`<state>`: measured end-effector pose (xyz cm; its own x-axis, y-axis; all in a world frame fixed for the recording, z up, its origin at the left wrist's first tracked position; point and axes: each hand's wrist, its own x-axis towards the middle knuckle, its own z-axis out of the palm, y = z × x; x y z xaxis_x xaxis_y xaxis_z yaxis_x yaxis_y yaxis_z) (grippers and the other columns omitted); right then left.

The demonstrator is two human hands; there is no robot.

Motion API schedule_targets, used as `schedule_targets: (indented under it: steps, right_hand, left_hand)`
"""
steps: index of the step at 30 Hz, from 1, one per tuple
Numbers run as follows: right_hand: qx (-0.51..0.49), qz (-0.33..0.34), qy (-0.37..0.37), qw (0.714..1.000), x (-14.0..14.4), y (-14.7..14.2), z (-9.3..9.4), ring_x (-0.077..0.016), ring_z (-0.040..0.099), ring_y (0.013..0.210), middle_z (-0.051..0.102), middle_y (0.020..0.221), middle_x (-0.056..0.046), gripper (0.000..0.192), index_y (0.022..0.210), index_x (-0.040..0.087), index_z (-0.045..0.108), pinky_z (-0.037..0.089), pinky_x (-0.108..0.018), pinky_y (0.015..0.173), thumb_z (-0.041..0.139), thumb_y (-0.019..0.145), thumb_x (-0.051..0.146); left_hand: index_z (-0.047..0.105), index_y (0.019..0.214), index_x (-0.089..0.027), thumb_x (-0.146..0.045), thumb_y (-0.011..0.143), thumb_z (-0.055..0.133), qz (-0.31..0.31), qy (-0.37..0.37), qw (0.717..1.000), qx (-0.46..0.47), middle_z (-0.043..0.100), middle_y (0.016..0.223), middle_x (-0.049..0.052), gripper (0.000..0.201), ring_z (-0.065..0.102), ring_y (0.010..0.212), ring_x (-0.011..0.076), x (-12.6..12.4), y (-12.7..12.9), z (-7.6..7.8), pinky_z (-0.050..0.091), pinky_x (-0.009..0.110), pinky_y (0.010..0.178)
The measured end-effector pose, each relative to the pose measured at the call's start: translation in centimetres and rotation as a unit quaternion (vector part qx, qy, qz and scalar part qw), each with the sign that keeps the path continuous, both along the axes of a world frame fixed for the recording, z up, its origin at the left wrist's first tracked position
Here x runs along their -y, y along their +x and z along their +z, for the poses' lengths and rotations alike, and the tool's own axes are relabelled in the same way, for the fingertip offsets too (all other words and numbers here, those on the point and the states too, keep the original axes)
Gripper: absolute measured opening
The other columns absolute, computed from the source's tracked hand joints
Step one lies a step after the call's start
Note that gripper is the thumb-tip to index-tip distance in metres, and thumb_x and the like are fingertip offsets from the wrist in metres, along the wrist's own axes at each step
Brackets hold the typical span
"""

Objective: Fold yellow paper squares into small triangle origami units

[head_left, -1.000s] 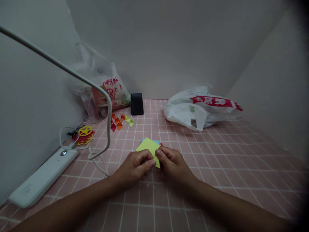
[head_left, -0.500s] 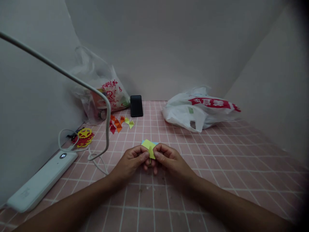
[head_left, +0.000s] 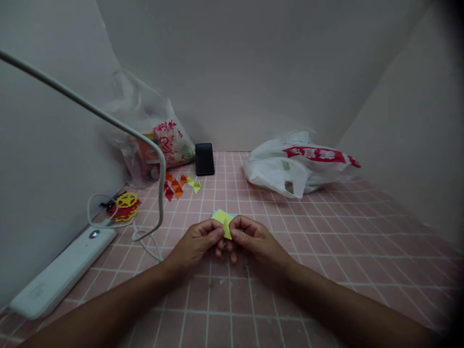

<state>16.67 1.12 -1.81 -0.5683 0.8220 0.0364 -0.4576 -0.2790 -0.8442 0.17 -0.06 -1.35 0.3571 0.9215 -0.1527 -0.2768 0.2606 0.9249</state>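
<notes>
Just below the middle of the frame, the left hand (head_left: 197, 241) and the right hand (head_left: 253, 239) are meeting fingertip to fingertip, both pinching a small yellow paper (head_left: 225, 224) between thumb and fingers above the pink tiled table (head_left: 326, 251). A blue sheet (head_left: 216, 212) is peeking out just behind it. Toward the upper left, small folded paper pieces (head_left: 179, 185) are lying near a black phone (head_left: 205, 158).

Dim, soft; dark vignetted right edge
</notes>
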Motion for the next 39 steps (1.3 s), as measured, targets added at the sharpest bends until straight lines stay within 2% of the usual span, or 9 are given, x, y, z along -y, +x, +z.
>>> schedule_targets:
  steps: [9, 20, 25, 32, 39]
  right_hand:
    - [0.004, 0.003, -0.01, 1.0, 0.01, 0.06, 0.19, -0.0113, 0.062, 0.057, 0.065, 0.067, 0.0, 0.023, 0.079, 0.016, 0.056, 0.046, -0.02, 0.049, 0.07, 0.084, 0.034]
    - [-0.002, 0.026, -0.028, 0.999, 0.17, 0.11, 0.54, -0.012, 0.063, 0.059, 0.066, 0.067, -0.002, 0.024, 0.077, 0.016, 0.055, 0.043, -0.02, 0.048, 0.072, 0.083, 0.034]
    - [-0.005, 0.037, -0.025, 0.999, 0.19, 0.09, 0.54, -0.014, 0.066, 0.063, 0.066, 0.066, -0.002, 0.026, 0.077, 0.016, 0.054, 0.043, -0.02, 0.05, 0.071, 0.083, 0.035]
    - [0.006, 0.039, 0.001, 0.999, -0.08, 0.16, 0.26, -0.0116, 0.063, 0.056, 0.07, 0.068, -0.003, 0.028, 0.078, 0.017, 0.053, 0.044, -0.022, 0.052, 0.076, 0.078, 0.032]
    - [-0.006, 0.046, -0.008, 0.999, -0.04, 0.06, 0.1, -0.0107, 0.062, 0.054, 0.069, 0.067, -0.001, 0.024, 0.078, 0.018, 0.053, 0.044, -0.023, 0.053, 0.074, 0.08, 0.029]
  left_hand:
    - [0.061, 0.077, -0.014, -0.036, 0.081, 0.071, -0.001, -0.016, 1.0, 0.025, 0.06, 0.063, -0.002, 0.025, 0.048, 0.051, 0.0065, 0.04, 0.13, -0.06, 0.036, 0.02, 0.054]
    - [0.06, 0.076, -0.015, -0.035, 0.084, 0.069, -0.03, -0.019, 0.999, 0.037, 0.059, 0.06, -0.003, 0.023, 0.049, 0.052, 0.0068, 0.14, 0.03, 0.07, 0.035, 0.02, 0.054]
    - [0.059, 0.074, -0.014, -0.037, 0.08, 0.072, -0.027, -0.024, 0.998, 0.041, 0.058, 0.058, -0.003, 0.027, 0.048, 0.05, 0.0067, 0.22, 0.22, 0.26, 0.035, 0.02, 0.052]
    - [0.057, 0.072, -0.015, -0.04, 0.077, 0.075, -0.016, -0.058, 0.996, 0.059, 0.054, 0.052, -0.005, 0.031, 0.047, 0.047, 0.0067, 0.08, 0.23, 0.06, 0.039, 0.02, 0.052]
    - [0.056, 0.069, -0.014, -0.037, 0.077, 0.075, -0.01, -0.082, 0.993, 0.085, 0.051, 0.053, -0.005, 0.031, 0.043, 0.045, 0.0052, 0.23, 0.43, 0.52, 0.039, 0.02, 0.051]
